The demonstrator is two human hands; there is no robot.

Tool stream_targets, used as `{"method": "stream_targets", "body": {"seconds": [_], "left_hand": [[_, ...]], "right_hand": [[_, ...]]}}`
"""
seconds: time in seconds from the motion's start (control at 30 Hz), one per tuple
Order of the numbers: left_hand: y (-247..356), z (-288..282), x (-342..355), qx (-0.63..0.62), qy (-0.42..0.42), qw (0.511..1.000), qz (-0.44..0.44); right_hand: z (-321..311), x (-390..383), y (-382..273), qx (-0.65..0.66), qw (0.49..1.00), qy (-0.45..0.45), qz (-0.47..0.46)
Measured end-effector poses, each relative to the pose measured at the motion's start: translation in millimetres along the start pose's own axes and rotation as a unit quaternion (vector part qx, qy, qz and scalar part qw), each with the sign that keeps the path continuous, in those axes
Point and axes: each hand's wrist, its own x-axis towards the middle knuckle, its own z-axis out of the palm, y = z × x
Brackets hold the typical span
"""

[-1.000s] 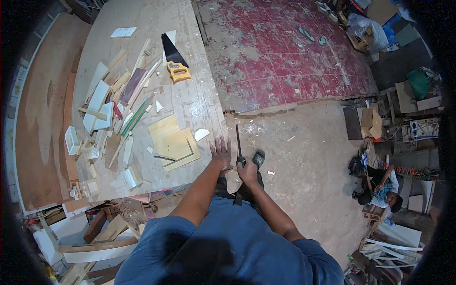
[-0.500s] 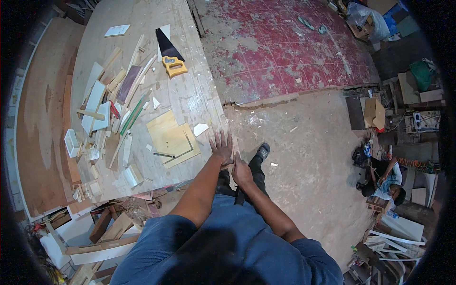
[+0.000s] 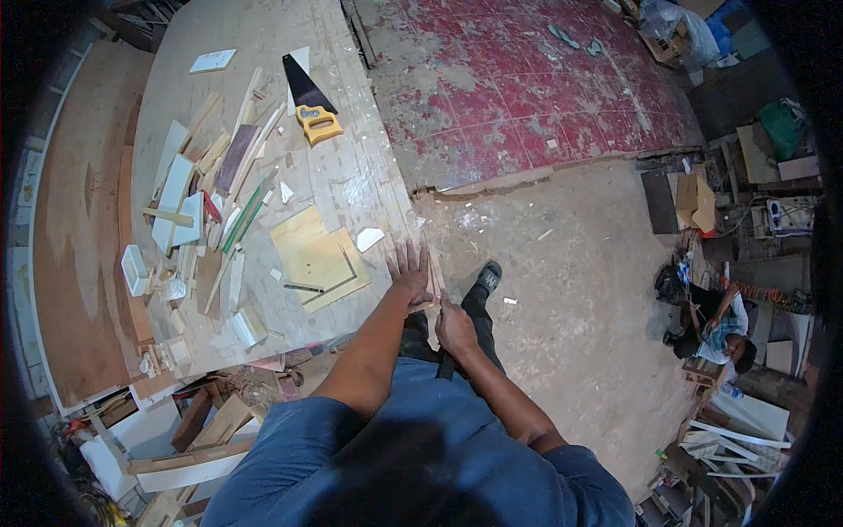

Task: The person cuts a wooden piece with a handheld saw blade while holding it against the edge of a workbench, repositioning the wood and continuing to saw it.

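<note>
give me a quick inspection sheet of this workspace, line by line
surface: large pale wooden workbench, scuffed and dusty, offcuts over its left half
job's things: left hand spread flat on a narrow wooden strip at the bench's right edge; right hand closed in a grip on a dark slim tool beside it, kind unclear
clutter: yellow-handled handsaw, yellow board pieces, white and wood scraps
grippers: none, bare hands only
cables: orange hose or cord at the right, near a crouching person
surroundings: worn red floor patch, bare concrete, stacked boards and boxes
</note>
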Motion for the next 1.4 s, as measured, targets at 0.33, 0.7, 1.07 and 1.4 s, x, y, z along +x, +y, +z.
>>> {"method": "stream_targets", "body": {"seconds": [0.33,0.7,1.07,1.4], "left_hand": [[2.2,1.0,2.1,0.032,-0.015,0.999,-0.015],[3.1,-10.9,-5.5,0.001,-0.030,0.999,-0.013],[2.4,-4.7,-0.9,0.007,-0.024,0.999,-0.020],[-1.3,2.5,6.0,0.018,-0.024,0.999,-0.017]], "right_hand": [[-15.3,-5.0,-11.8,-0.024,1.000,-0.001,0.011],[-38.6,-10.6,-26.6,-0.031,0.998,-0.049,0.022],[-43.9,-17.5,-32.8,-0.045,0.993,-0.085,0.066],[-42.1,-21.6,-38.6,-0.058,0.994,-0.076,0.062]]}}
